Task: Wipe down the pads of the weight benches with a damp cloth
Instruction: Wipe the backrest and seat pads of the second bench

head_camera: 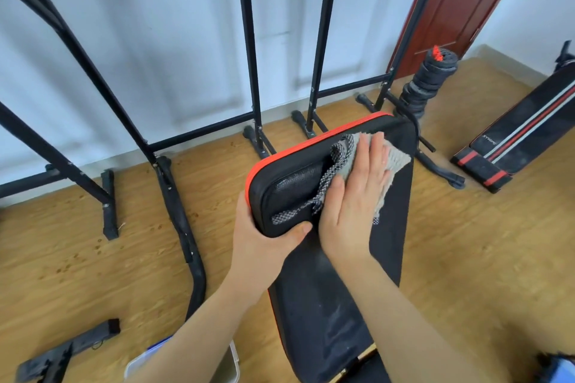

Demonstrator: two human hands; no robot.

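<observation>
Head view, one frame.

- Pad (292, 183): black with a red edge, the raised upper section of the bench (326, 305), tilted up towards the camera.
- Cloth (396, 160): grey, lying on the pad's upper face, right of centre.
- Right hand (354, 199): flat on the cloth, palm down. Fingers (378, 149) are straight and close together, pressing rather than gripping.
- Cloth relative to the fingers: most of it is under the palm and fingers. A grey edge shows past the fingertips and out beside the little finger. A mesh-patterned fold spills out on the thumb side and trails down-left across the pad, ending near the left thumb.
- Left hand (264, 236): clamped on the pad's near left corner, thumb curled over the top. Its other fingers are hidden beneath. It does not touch the cloth.
- Surroundings: black racks (252, 40) along the wall, stacked plates (426, 81), and a second bench (522, 130) on the wooden floor (93, 258) at right.
</observation>
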